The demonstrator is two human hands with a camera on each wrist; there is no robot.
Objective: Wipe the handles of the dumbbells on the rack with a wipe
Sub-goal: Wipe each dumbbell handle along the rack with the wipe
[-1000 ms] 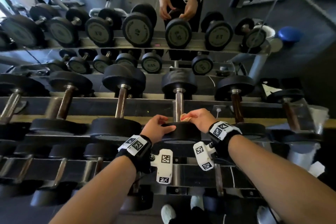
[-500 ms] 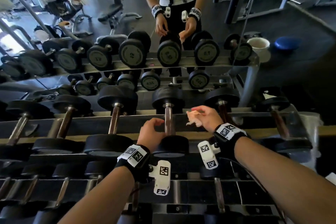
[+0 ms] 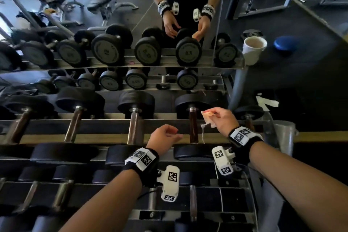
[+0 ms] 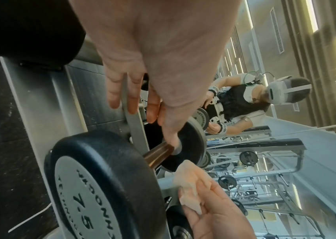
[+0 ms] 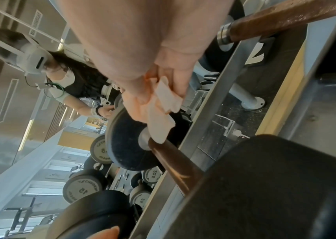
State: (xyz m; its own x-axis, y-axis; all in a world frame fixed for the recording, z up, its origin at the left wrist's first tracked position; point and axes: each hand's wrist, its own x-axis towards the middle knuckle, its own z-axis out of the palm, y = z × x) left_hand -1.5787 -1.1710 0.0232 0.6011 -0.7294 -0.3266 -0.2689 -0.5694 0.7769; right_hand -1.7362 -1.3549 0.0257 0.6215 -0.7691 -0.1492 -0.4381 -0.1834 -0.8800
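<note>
Black dumbbells lie in a row on the rack (image 3: 56, 124), handles pointing away from me. My right hand (image 3: 212, 116) pinches a pale crumpled wipe (image 3: 208, 118) just right of the brown handle (image 3: 193, 128) of the second dumbbell from the right. In the right wrist view the wipe (image 5: 163, 103) hangs above the far end of that handle (image 5: 173, 160); contact is unclear. My left hand (image 3: 175, 133) hovers loosely curled and empty, between this handle and the neighbouring dumbbell's handle (image 3: 134, 128). The left wrist view shows its fingers (image 4: 132, 97) relaxed above the 7.5 dumbbell (image 4: 101, 177).
A mirror behind the rack reflects me and the dumbbells. A white cup (image 3: 254, 49) and a blue disc (image 3: 286, 43) sit on the floor at the far right. A metal bin (image 3: 286, 133) stands by the rack's right end. A lower tier (image 3: 56, 194) holds more dumbbells.
My left hand has let go of the near head of the dumbbell to the left and drifted right. My right hand has carried the wipe right to the neighbouring handle.
</note>
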